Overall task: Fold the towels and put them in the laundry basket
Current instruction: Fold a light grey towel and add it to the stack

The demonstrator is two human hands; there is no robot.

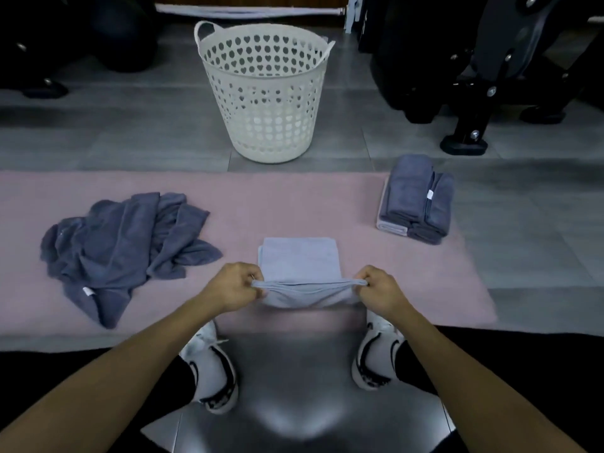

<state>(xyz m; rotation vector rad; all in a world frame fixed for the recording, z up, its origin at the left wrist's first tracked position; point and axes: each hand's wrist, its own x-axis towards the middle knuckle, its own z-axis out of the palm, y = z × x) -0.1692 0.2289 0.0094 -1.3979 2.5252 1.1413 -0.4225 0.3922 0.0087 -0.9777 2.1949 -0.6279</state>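
A light grey-blue towel lies partly folded on the pink mat in front of me. My left hand pinches its near left corner and my right hand pinches its near right corner, lifting the near edge off the mat. A heap of unfolded dark grey towels lies on the mat to the left. A stack of folded grey towels sits at the mat's right end. The white laundry basket, with heart-shaped holes, stands upright on the floor beyond the mat.
Grey tiled floor surrounds the mat. Black exercise equipment stands at the back right, dark objects at the back left. My white shoes rest at the mat's near edge.
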